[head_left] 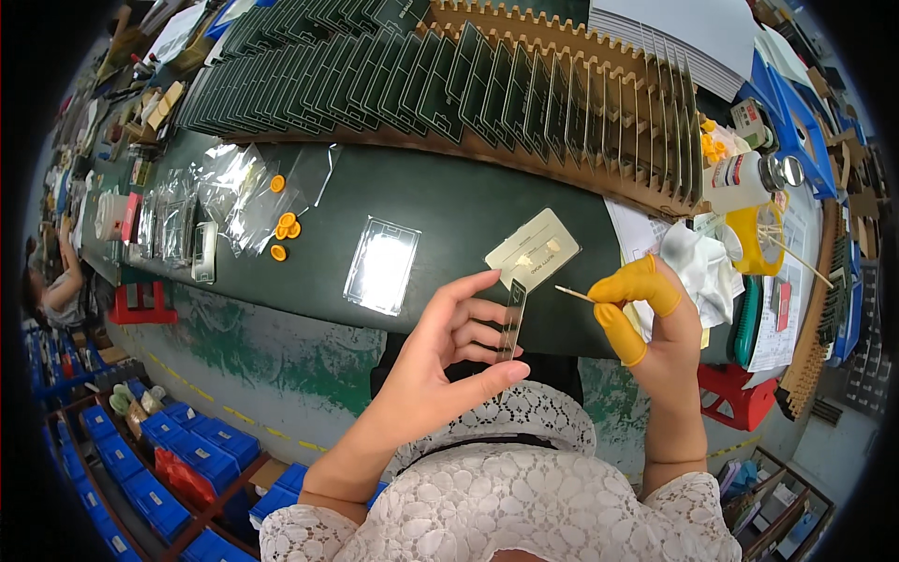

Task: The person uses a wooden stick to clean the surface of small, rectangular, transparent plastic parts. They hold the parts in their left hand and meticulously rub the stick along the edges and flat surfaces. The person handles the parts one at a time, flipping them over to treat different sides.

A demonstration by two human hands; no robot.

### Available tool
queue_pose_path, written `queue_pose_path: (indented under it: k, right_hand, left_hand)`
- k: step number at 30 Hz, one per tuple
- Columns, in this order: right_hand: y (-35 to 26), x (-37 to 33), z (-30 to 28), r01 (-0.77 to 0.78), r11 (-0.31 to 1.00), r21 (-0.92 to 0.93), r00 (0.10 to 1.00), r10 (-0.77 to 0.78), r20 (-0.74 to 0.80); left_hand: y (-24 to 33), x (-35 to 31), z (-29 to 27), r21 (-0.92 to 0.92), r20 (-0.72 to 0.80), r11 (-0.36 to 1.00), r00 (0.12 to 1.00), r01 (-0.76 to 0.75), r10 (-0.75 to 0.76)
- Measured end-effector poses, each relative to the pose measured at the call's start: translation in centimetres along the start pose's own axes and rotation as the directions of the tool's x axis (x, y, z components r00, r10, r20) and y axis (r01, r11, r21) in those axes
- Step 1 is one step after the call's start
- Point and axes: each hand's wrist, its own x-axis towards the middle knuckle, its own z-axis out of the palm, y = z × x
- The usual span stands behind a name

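Observation:
My left hand (433,367) grips a thin, dark-edged panel (512,320) by its opposite edges, between the thumb and index finger. The panel stands almost edge-on, so little of its face shows. Yellow finger cots cover the thumb and a finger or two of my right hand (663,323), which pinches a cotton swab (573,294). The swab's tip points left toward the panel, without touching it. Just beyond lies a cream card with rounded corners (534,249). A shiny rectangular panel with a dark border (382,265) lies flat on the green table, left of my hands.
Many dark panels (431,89) stand in slotted cardboard racks (599,169) along the back. At right are a bottle (735,181), a yellow cup of swabs (744,242) and a crumpled white cloth (698,267). Orange finger cots (287,223) and clear plastic bags (234,183) lie left.

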Motion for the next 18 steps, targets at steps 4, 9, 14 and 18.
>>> queue_pose_path:
  k: [4,9,14,18]
  right_hand:
    - [-0.45,-0.20,-0.24,0.009,0.999,0.037,1.000,-0.009,0.016]
    - [-0.42,-0.44,-0.21,0.025,1.000,0.018,0.999,-0.025,0.043]
    - [-0.92,-0.53,-0.15,0.011,1.000,0.023,0.999,-0.012,0.052]
    - [-0.88,-0.84,0.13,0.024,0.999,-0.031,0.999,-0.023,0.048]
  left_hand:
    - [-0.30,-0.08,-0.12,0.041,-0.009,0.999,1.000,-0.027,0.027]
    - [-0.27,-0.10,0.02,0.059,-0.005,0.997,0.999,-0.044,0.044]
    - [-0.26,-0.17,0.16,0.070,-0.005,0.997,0.999,-0.042,0.043]
    - [-0.12,-0.40,0.07,0.100,-0.013,0.994,0.999,-0.042,0.044]
